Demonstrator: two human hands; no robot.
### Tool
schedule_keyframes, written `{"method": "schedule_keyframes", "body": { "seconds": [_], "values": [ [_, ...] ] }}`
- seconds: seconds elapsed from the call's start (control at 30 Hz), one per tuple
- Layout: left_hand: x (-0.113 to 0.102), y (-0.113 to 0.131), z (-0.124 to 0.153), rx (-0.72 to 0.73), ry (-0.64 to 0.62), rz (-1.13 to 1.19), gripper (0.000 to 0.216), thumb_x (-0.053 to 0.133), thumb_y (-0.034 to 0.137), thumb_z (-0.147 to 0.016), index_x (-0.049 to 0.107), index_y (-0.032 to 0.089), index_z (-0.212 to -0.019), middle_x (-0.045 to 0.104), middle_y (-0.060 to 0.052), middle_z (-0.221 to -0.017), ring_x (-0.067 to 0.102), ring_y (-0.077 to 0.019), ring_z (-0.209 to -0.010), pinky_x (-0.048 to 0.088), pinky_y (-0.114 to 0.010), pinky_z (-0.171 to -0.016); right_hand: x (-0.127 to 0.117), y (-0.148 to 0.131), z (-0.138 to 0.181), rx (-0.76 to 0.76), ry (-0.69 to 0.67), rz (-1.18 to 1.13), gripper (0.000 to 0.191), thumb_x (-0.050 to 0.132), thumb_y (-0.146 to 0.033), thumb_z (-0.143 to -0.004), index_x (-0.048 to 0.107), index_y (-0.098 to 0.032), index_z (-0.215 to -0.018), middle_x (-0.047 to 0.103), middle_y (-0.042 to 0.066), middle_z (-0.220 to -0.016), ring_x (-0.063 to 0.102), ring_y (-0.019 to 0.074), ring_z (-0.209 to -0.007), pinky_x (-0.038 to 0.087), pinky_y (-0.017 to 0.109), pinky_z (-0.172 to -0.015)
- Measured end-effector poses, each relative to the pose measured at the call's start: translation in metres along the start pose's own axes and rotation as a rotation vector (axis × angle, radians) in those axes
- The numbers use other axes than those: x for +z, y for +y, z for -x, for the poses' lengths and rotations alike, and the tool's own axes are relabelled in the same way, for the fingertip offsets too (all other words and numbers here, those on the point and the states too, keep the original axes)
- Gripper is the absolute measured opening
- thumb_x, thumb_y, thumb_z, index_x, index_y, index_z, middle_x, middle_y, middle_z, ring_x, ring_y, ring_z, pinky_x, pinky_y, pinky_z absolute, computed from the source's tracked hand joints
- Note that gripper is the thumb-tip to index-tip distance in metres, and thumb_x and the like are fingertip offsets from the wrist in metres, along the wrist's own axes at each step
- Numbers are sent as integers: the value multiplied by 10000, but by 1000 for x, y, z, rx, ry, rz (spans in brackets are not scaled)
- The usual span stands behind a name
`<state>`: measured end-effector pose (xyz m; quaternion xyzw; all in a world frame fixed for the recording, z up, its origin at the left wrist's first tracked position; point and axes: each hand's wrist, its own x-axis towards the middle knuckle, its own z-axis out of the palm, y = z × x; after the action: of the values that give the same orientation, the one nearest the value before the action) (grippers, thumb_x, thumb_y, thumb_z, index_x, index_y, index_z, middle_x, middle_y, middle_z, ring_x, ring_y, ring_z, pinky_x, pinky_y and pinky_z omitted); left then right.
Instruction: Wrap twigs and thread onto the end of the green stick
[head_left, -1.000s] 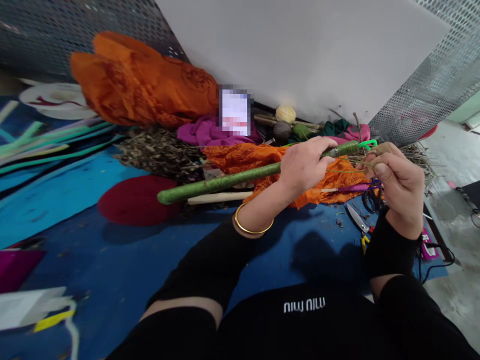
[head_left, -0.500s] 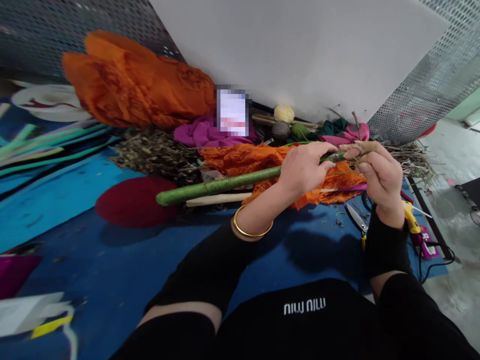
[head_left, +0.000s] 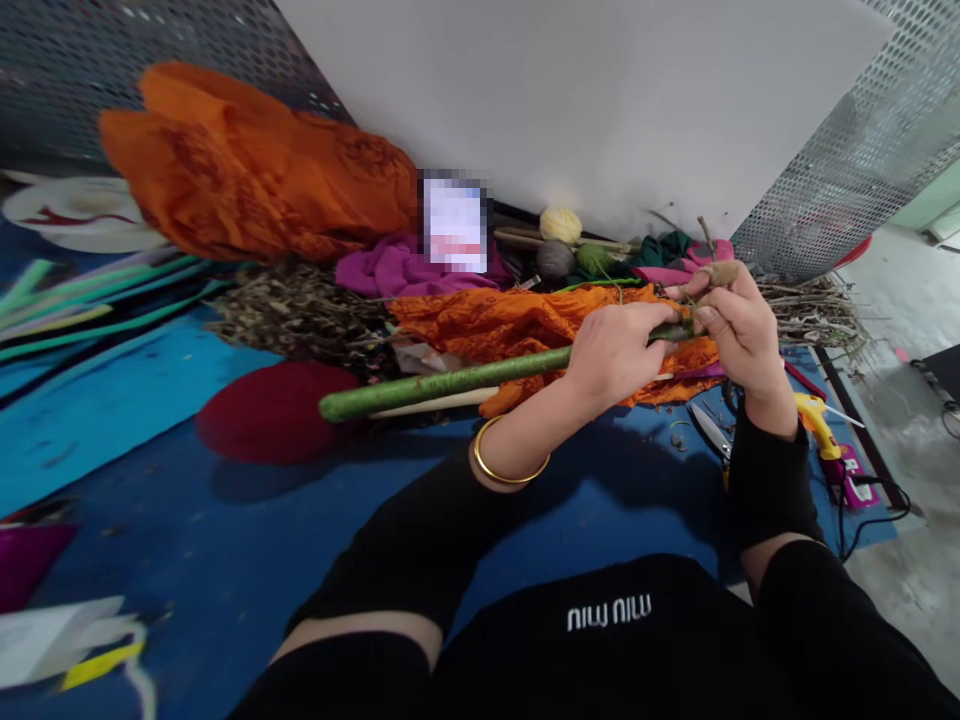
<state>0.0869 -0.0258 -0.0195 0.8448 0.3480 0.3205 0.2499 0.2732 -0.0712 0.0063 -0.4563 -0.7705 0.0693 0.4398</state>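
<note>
My left hand (head_left: 616,352) is wrapped round a long green-wrapped stick (head_left: 450,380) near its right end. The stick lies almost level, its free end pointing left over the blue mat (head_left: 247,540). My right hand (head_left: 731,320) is closed at the stick's right tip, pinching something small and brownish there, with a thin green thread running from it. Both hands meet above a crumpled orange cloth (head_left: 517,325). A gold bangle (head_left: 510,460) sits on my left wrist.
A large orange cloth (head_left: 247,180) lies at the back left, a magenta cloth (head_left: 397,270) beside it. Yarn balls (head_left: 561,225) rest by the white board. Dried twigs (head_left: 814,300), scissors (head_left: 709,430) and a yellow glue gun (head_left: 817,425) are right. A red round piece (head_left: 270,410) lies left.
My right hand has moved left and closed in on the stick's tip. The stick's right end has dropped a little and the green loop at its tip is no longer seen.
</note>
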Motion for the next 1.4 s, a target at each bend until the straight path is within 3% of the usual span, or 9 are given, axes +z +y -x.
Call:
{"method": "schedule_keyframes", "body": {
  "seconds": [0.23,0.4,0.63,0.8,1.03,1.17,1.23,1.33,1.4],
  "values": [
    [4,5,4,-40,-2,-29,467,669,139,-887,724,238,-1341,851,-49,-1158,814,-287,-1084,624,-405,-999,-2,13,0,27,-35,-35,447,529,-497,-1067,623,-233,-719,684,57,-1047,661,221,-1073,559,420,-991],
    [9,0,5,63,56,0,385,677,109,-878,786,270,-1210,837,-12,-1236,799,-257,-1143,616,-359,-1018,0,12,-1,63,-44,-64,463,560,-536,-1047,628,-234,-702,698,55,-1031,675,221,-1055,567,420,-981],
    [2,-3,3,52,114,46,337,705,130,-897,805,255,-1194,833,-28,-1248,778,-252,-1195,596,-373,-1071,-8,18,3,249,360,-487,350,732,-474,-925,624,-241,-687,704,14,-995,735,188,-906,608,419,-998],
    [-5,0,4,57,168,56,345,702,128,-899,798,251,-1207,827,-30,-1262,773,-247,-1194,591,-362,-1064,-39,47,7,457,383,-777,391,760,-481,-864,505,-263,-664,689,0,-857,728,180,-886,627,347,-870],
    [-21,2,8,131,212,111,331,697,141,-907,792,215,-1216,833,-56,-1231,784,-244,-1138,600,-346,-1023,-10,65,7,659,245,-185,301,665,-405,-841,539,-242,-620,542,-43,-538,456,119,-489,402,277,-513],
    [-28,3,10,159,232,115,328,664,152,-922,786,210,-1220,832,-57,-1222,782,-237,-1121,599,-335,-1015,1,62,8,682,-70,144,271,723,-276,-774,581,-216,-551,519,-38,-493,473,133,-540,389,300,-595],
    [-29,3,9,160,233,111,332,656,150,-925,781,211,-1227,830,-56,-1226,779,-235,-1125,595,-336,-1022,1,58,7,604,-64,171,228,704,-322,-813,629,-216,-625,597,-23,-595,552,160,-646,468,316,-701],
    [-28,2,7,146,230,98,341,658,149,-926,774,221,-1239,826,-51,-1239,774,-237,-1143,590,-339,-1033,7,44,5,448,121,-177,180,675,-418,-873,700,-246,-827,729,5,-827,683,207,-902,560,361,-930],
    [-27,2,6,144,225,86,342,654,148,-928,773,222,-1241,822,-52,-1254,770,-243,-1161,589,-340,-1034,16,32,3,393,106,-457,211,707,-467,-859,718,-263,-910,765,15,-941,715,214,-1001,576,372,-1004]
  ]
}}
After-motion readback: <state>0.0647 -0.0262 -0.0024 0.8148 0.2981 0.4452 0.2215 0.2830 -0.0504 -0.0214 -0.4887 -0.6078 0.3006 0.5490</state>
